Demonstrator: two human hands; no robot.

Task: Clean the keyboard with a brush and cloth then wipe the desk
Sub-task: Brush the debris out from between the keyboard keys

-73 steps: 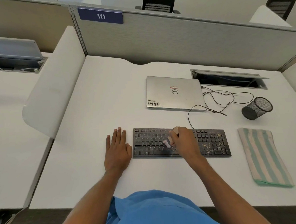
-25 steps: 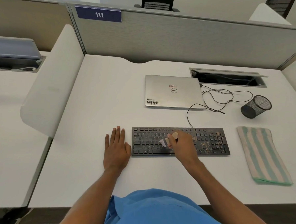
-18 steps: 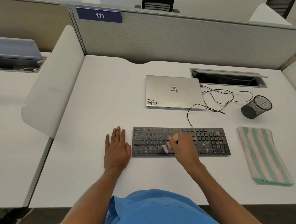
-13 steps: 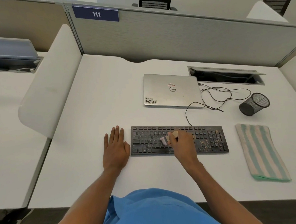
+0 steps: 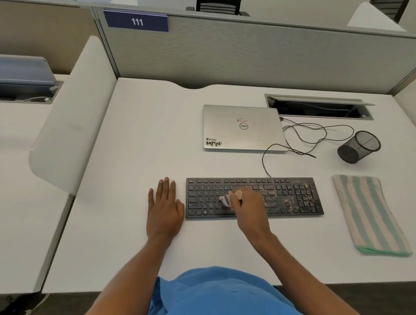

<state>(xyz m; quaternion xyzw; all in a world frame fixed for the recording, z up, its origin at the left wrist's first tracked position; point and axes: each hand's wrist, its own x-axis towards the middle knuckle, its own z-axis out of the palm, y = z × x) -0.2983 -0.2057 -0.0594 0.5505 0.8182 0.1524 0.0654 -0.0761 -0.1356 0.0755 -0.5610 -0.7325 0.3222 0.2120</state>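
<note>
On the white desk [image 5: 134,142], a brush [image 5: 226,200] is pinched in the right hand [image 5: 250,210] over the keyboard [image 5: 204,198]; crumbs [image 5: 290,201] lie rightward along its length. The left hand [image 5: 165,207] is laid flat.

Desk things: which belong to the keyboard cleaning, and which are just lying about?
In use: brush in the right hand, keyboard, striped cloth, desk.
Lying about: closed laptop, loose cable, tipped mesh cup.
</note>
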